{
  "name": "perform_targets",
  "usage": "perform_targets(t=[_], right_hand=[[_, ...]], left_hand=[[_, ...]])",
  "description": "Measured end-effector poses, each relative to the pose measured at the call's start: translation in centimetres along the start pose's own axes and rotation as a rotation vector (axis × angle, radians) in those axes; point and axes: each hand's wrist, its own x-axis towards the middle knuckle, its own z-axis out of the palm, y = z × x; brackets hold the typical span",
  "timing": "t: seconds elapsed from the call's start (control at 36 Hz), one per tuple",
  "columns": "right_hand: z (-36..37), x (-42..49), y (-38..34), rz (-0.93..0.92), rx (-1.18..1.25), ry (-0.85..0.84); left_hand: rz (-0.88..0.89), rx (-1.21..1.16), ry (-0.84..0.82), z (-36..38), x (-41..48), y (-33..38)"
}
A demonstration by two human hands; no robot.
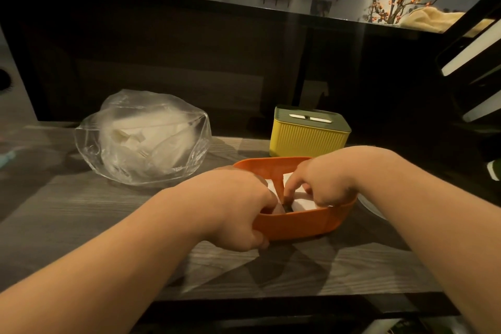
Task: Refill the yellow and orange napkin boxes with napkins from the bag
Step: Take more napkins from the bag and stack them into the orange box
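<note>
The orange napkin box [298, 225] stands open on the table in front of me, with white napkins [301, 202] inside it. My left hand [238, 206] grips the box's near left rim, thumb outside and fingers curled over the edge. My right hand [320, 182] reaches into the box from the right, its fingertips pressing down on the napkins. The yellow napkin box [306, 138] sits behind, its green lid closed and a white napkin edge showing in the slot. A clear plastic bag [143, 138] holding white napkins lies at the left.
The grey wood-grain table [81, 211] ends at a dark front edge near me. A dark counter wall [176, 57] rises right behind the bag and boxes. A white plate edge [371, 207] peeks out right of the orange box.
</note>
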Motion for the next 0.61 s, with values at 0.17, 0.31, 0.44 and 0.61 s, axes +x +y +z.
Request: perform_targets(t=[0.17,0.31,0.44,0.61], right_hand=[[-0.3,-1.1,0.2,-0.012,0.028,0.017],[-1.0,-1.4,1.0,0.035,0.123,0.141],[-1.7,-0.9,0.4,0.049,0.212,0.469],[-2.0,0.6,-4.2,-0.125,0.395,0.797]], left_hand=[[0.018,-0.049,0.044,0.4,0.0,-0.6],[0.029,-0.068,0.155,0.7,0.2,-1.1],[0.037,-0.082,0.381,1.7,-0.2,-2.2],[-0.050,-0.296,0.597,1.6,-4.2,-5.9]])
